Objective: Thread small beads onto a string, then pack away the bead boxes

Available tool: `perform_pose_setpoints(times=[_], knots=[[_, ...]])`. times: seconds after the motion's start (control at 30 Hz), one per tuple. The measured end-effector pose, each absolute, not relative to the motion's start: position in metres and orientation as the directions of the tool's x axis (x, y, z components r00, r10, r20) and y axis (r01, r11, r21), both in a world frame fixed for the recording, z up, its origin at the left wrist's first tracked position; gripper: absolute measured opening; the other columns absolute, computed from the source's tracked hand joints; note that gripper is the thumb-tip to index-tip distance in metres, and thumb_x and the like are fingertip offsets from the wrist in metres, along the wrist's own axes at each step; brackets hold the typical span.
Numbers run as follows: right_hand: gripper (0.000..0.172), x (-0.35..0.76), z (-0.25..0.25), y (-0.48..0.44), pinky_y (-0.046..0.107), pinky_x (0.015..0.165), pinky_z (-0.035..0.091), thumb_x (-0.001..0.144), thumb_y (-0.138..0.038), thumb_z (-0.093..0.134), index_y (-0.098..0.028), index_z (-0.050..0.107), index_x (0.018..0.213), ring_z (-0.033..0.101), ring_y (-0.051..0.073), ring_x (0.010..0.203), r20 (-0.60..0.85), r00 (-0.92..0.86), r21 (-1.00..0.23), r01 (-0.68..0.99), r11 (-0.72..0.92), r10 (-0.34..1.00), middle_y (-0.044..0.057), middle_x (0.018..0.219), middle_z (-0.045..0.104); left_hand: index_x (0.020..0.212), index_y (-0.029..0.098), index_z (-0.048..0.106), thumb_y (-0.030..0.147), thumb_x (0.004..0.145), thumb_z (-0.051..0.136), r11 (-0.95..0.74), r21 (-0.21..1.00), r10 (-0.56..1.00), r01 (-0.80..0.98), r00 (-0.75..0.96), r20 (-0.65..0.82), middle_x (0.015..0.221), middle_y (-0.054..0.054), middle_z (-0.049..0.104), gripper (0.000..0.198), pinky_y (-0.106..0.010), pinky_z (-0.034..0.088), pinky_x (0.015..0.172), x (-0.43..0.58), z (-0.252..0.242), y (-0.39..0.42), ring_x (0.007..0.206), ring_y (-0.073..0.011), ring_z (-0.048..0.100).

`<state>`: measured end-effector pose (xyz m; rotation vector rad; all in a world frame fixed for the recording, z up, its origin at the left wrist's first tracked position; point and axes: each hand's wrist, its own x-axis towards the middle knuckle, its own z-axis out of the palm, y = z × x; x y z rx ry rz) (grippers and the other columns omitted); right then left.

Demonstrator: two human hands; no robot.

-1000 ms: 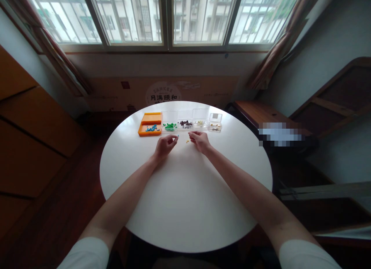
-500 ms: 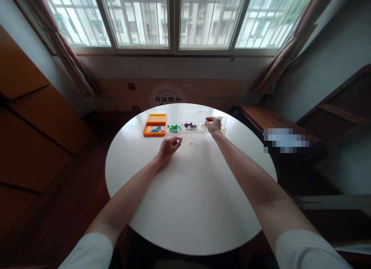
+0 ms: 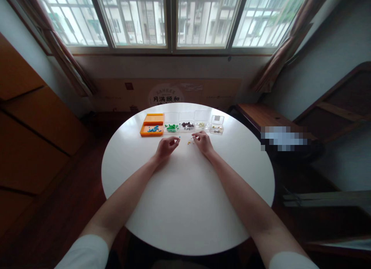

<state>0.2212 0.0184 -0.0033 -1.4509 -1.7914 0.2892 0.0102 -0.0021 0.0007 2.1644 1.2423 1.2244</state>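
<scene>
Blue piece: sitting at the fingertips of the left hand [image 3: 167, 146], a tiny blue piece [image 3: 179, 137]; its long axis and pointing are being lost to its small size.
Left hand: thumb and forefinger pinching that piece, fingertips pointing rightward and away from the wearer.
Right hand [image 3: 204, 142]: fingers curling, with thumb and forefinger standing close together and pointing leftward; whether anything is being held, cannot tell.
Yellow pieces [image 3: 189, 142]: lying loose between the hands, just beside the right fingertips.
Orange box [image 3: 151, 134]: standing open at the left end of a left-to-right row, lid leaning back, blue pieces [image 3: 154, 128] lying inside.
Clear boxes [image 3: 171, 117]: continuing the row rightward, lids raised, holding green pieces [image 3: 172, 127], dark pieces [image 3: 188, 125] and pale pieces [image 3: 201, 125].
Small clear box [image 3: 217, 119]: ending the row at right, lid standing up.
Bench [image 3: 179, 207]: presenting a round, white, glossy top.
Room: barred window [image 3: 199, 21] lighting the far side; printed panel [image 3: 116, 95] standing below it; orange-brown cabinet [image 3: 23, 126] lining the left.
Change over 0.5 s: right hand is now resting nearer the wearer, having been reaching over the right-hand boxes; left hand is keeping its pinch.
</scene>
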Motion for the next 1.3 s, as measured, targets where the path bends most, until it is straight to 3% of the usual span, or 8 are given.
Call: perform_pose_setpoints(times=[0.2, 0.67, 0.8, 0.93, 1.1, 1.3], knots=[[0.021, 0.223, -0.006, 0.019, 0.026, 0.073, 0.045, 0.080, -0.015, 0.054, -0.016, 0.072, 0.091, 0.058, 0.013, 0.069, 0.405, -0.098, -0.545, 0.773, 0.326, 0.909, 0.007, 0.086, 0.060, 0.084, 0.015, 0.068, 0.037, 0.083, 0.052, -0.548, 0.652, 0.829, 0.524, 0.237, 0.506, 0.050, 0.004, 0.052, 0.027, -0.017, 0.035, 0.049, 0.011, 0.000, -0.001, 0.045, -0.0063, 0.047], [0.012, 0.224, -0.002, 0.014, 0.029, 0.071, 0.045, 0.077, -0.014, 0.054, -0.013, 0.066, 0.076, 0.055, 0.014, 0.067, 0.421, -0.070, -0.592, 0.735, 0.332, 0.904, 0.008, 0.083, 0.057, 0.086, 0.016, 0.069, 0.036, 0.084, 0.051, -0.572, 0.584, 0.808, 0.576, 0.276, 0.520, 0.051, 0.003, 0.053, 0.027, -0.017, 0.035, 0.051, 0.011, -0.001, -0.002, 0.047, -0.0060, 0.045], [0.013, 0.215, 0.006, 0.008, 0.029, 0.063, 0.045, 0.075, -0.025, 0.059, -0.014, 0.065, 0.074, 0.056, 0.013, 0.061, 0.351, -0.035, -0.782, 0.539, 0.314, 0.936, 0.007, 0.079, 0.061, 0.086, 0.017, 0.069, 0.036, 0.084, 0.052, -0.602, 0.540, 0.787, 0.588, 0.325, 0.525, 0.053, 0.003, 0.054, 0.026, -0.017, 0.034, 0.052, 0.013, 0.001, -0.005, 0.047, -0.0055, 0.045], [0.025, 0.194, 0.011, -0.002, 0.027, 0.055, 0.043, 0.070, -0.038, 0.065, -0.014, 0.065, 0.076, 0.054, 0.013, 0.057, 0.232, -0.193, -0.935, 0.227, 0.274, 0.953, 0.004, 0.067, 0.062, 0.088, 0.017, 0.069, 0.038, 0.083, 0.052, -0.611, 0.527, 0.780, 0.590, 0.338, 0.527, 0.052, 0.003, 0.055, 0.027, -0.017, 0.034, 0.051, 0.013, 0.002, -0.007, 0.047, -0.0058, 0.045], [0.034, 0.179, 0.010, -0.011, 0.024, 0.051, 0.037, 0.062, -0.045, 0.070, -0.013, 0.064, 0.072, 0.048, 0.009, 0.053, 0.118, -0.136, -0.993, -0.010, 0.118, 0.984, 0.001, 0.060, 0.058, 0.084, 0.017, 0.068, 0.038, 0.083, 0.053, -0.607, 0.531, 0.782, 0.591, 0.324, 0.533, 0.052, 0.003, 0.055, 0.026, -0.017, 0.034, 0.050, 0.013, 0.002, -0.007, 0.046, -0.0058, 0.046], [0.035, 0.179, 0.013, -0.014, 0.025, 0.054, 0.036, 0.057, -0.044, 0.074, -0.013, 0.065, 0.070, 0.046, 0.009, 0.054, 0.062, -0.119, -0.995, -0.080, 0.053, 0.991, 0.000, 0.057, 0.058, 0.083, 0.017, 0.067, 0.038, 0.082, 0.054, -0.614, 0.532, 0.779, 0.583, 0.335, 0.531, 0.052, 0.004, 0.055, 0.025, -0.017, 0.034, 0.051, 0.013, 0.002, -0.008, 0.046, -0.0058, 0.046]])
